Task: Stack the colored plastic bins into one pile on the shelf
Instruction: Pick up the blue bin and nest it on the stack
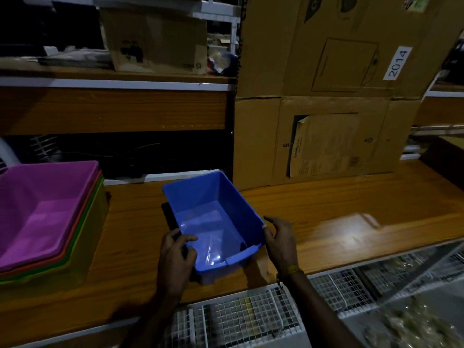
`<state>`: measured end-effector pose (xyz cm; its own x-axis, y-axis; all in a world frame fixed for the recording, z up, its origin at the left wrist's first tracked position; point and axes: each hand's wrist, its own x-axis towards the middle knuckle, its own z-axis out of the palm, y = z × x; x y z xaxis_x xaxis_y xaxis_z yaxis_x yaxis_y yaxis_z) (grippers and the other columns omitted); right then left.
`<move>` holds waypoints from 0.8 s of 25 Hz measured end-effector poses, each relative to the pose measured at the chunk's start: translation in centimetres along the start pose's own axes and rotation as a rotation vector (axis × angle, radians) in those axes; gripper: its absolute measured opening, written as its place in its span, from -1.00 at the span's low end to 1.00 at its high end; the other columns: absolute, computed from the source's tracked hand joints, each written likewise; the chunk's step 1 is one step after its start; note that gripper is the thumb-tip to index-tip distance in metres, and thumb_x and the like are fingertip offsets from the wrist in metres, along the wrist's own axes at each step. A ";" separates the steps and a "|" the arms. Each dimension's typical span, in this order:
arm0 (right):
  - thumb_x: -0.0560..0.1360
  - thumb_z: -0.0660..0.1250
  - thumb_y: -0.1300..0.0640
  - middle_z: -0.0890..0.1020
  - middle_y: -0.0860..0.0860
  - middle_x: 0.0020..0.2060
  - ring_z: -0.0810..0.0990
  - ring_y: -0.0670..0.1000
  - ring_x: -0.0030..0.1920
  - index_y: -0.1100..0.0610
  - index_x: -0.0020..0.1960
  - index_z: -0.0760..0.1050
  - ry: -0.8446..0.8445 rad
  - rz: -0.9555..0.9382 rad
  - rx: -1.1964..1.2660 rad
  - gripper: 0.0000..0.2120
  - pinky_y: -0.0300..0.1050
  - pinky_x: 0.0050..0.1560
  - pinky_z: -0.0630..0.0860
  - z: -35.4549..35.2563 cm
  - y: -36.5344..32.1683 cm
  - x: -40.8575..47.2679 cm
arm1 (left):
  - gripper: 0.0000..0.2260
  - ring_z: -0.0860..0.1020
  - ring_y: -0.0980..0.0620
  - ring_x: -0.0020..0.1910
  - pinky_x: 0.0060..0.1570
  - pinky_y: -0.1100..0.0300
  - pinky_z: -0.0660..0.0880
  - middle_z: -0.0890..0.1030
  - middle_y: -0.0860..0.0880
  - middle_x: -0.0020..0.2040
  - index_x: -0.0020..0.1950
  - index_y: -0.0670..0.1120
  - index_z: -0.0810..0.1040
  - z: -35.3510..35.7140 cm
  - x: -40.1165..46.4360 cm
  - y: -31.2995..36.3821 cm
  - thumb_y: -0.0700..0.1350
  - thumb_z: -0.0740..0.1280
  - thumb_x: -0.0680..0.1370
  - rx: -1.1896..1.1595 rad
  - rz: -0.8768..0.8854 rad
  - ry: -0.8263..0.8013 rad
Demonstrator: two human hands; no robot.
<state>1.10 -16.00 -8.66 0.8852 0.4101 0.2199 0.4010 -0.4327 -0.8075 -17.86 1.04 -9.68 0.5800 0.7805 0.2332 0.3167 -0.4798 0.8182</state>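
Observation:
A blue plastic bin [213,217] sits empty on the wooden shelf [326,222], near its front edge. My left hand [175,257] is at the bin's near left corner, with its fingers curled over the rim. My right hand [281,242] is beside the bin's near right corner, fingers spread and touching the rim. At the far left stands a pile of nested bins [50,222], purple on top, then red, green and yellow below it.
Two large cardboard boxes [339,109] are stacked at the back right of the shelf. A higher shelf [113,81] carries another cardboard box. White wire mesh baskets [251,320] lie below the shelf's front edge.

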 end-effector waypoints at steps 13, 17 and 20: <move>0.64 0.21 0.07 0.57 -0.21 -0.06 0.58 -0.17 -0.01 -0.05 0.12 0.56 0.050 -0.022 0.290 -0.84 -0.11 -0.06 0.61 1.0 -6.5 -1.2 | -0.82 0.59 -0.01 0.03 -0.11 0.03 0.58 0.55 0.04 0.11 0.08 0.12 0.62 -4.4 1.1 1.9 -0.10 0.29 0.57 -0.334 -0.045 0.262; 0.64 0.20 0.05 0.60 -0.21 -0.10 0.60 -0.18 -0.05 -0.08 0.07 0.55 0.116 -0.059 0.373 -0.84 -0.20 -0.10 0.57 0.1 -9.3 -1.1 | -0.79 0.61 0.00 0.10 0.02 -0.17 0.60 0.63 0.05 0.12 0.12 0.17 0.60 -5.7 2.9 2.7 0.10 0.26 0.53 -0.417 0.006 0.307; 0.64 0.20 0.02 0.63 -0.16 -0.11 0.63 -0.09 -0.03 -0.14 0.03 0.55 0.150 -0.064 0.403 -0.84 -0.11 -0.07 0.59 0.1 -9.9 -1.0 | -0.78 0.61 0.00 0.12 0.05 -0.16 0.60 0.63 0.03 0.13 0.12 0.14 0.60 -6.1 3.5 3.0 0.11 0.26 0.54 -0.413 0.026 0.322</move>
<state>-3.77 -12.00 -0.91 0.8977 0.2921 0.3297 0.3585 -0.0497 -0.9322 -19.45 4.77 -3.23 0.3034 0.8853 0.3524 -0.0545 -0.3531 0.9340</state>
